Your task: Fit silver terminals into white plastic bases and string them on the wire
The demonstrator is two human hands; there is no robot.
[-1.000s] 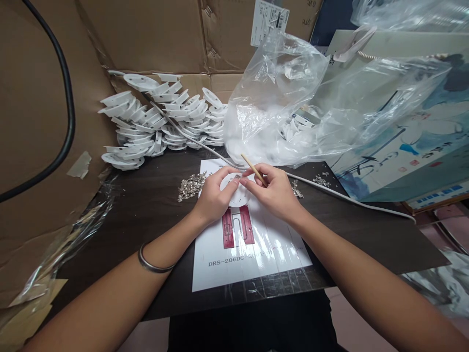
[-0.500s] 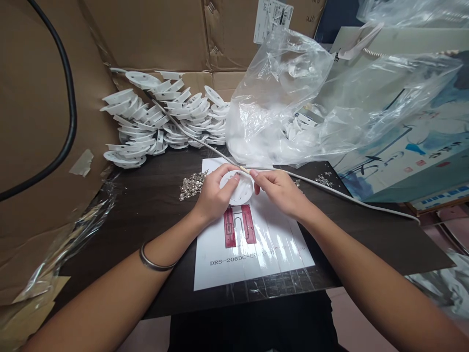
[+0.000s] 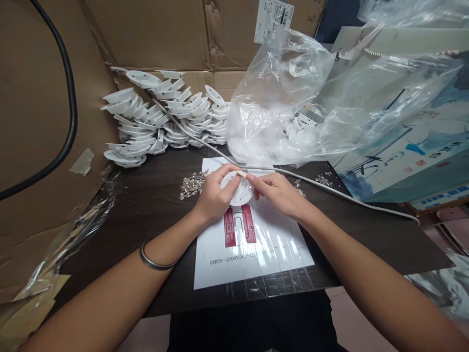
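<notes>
My left hand (image 3: 217, 192) grips a round white plastic disc-shaped part (image 3: 242, 194) by its left side, thumb on its face. Between the fingertips of my right hand (image 3: 274, 190) is a thin pale stick (image 3: 242, 173), its tip reaching the upper part of the disc near my left thumb. Fingers hide whatever the tip touches. Beneath the hands lies a printed sheet (image 3: 216, 274) under clear film, with a red and grey picture. Left of my left hand is a heap of small shiny metal pieces (image 3: 192, 186).
Many similar white parts (image 3: 135, 132) are piled at the back left against cardboard (image 3: 154, 34). A clear plastic bag (image 3: 271, 112) stands behind the hands, and a grey cable (image 3: 330, 189) crosses the dark table. More metal bits (image 3: 324, 179) lie at right, near a painted paper bag (image 3: 414, 142).
The pale stick has swung so its tip lies further left over the disc's upper edge. My right hand has shifted slightly left and down, and the disc is tilted a little differently.
</notes>
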